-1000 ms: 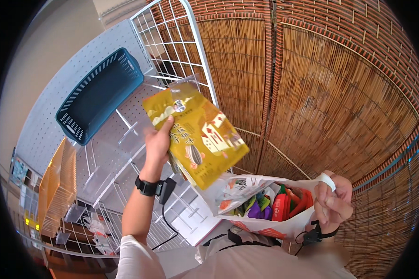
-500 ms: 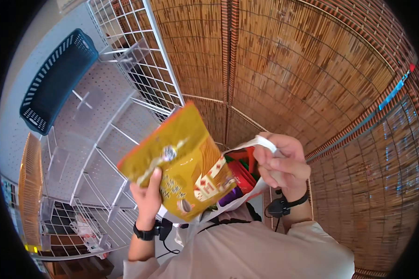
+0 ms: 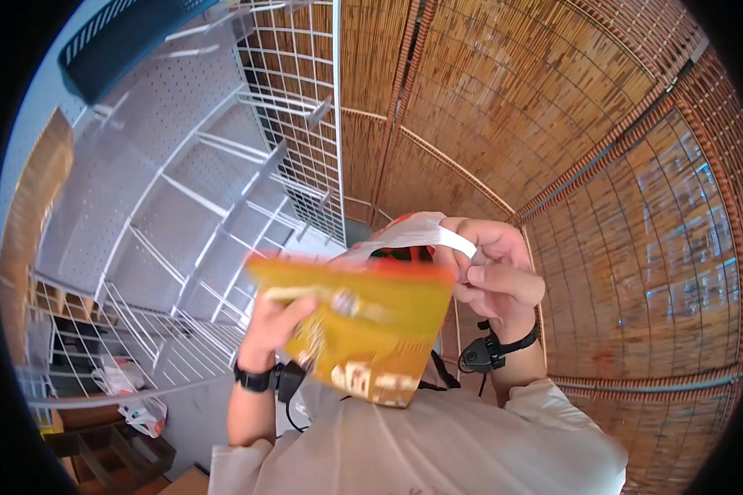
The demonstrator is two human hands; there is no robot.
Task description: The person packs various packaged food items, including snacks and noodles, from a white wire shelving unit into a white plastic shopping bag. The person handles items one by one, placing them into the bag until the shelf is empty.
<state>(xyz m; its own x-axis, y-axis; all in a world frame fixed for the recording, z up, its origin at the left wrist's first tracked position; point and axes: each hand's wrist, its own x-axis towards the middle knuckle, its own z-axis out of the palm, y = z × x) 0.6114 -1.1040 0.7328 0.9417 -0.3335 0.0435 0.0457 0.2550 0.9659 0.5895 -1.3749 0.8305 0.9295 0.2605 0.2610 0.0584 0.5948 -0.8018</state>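
My left hand [image 3: 276, 326] is closed on the edge of a yellow-gold package pouch [image 3: 380, 330], thumb over its front. The pouch is smeared by motion and hangs close before my shirt. In my right hand [image 3: 504, 276], closed as well, is the handle of a white plastic carrier bag [image 3: 417, 227]. The fingers have the handle looped round them and hold that side of the bag up. Something red and dark green shows in the bag's mouth; the pouch covers most of the rest. Both wrists wear black straps with small devices.
White wire shelving [image 3: 198, 198] with mesh sides stands on the left, a dark blue plastic basket [image 3: 124, 49] at its upper end. A bamboo screen [image 3: 462, 107] encloses the far and right sides. Low at left lie white plastic bags [image 3: 144, 412] and a brown wooden crate [image 3: 111, 458].
The pouch has swung to the right and turned, its top edge now nearly level, covering most of the bag's contents. My right hand still holds the bag handle. The whole view has shifted.
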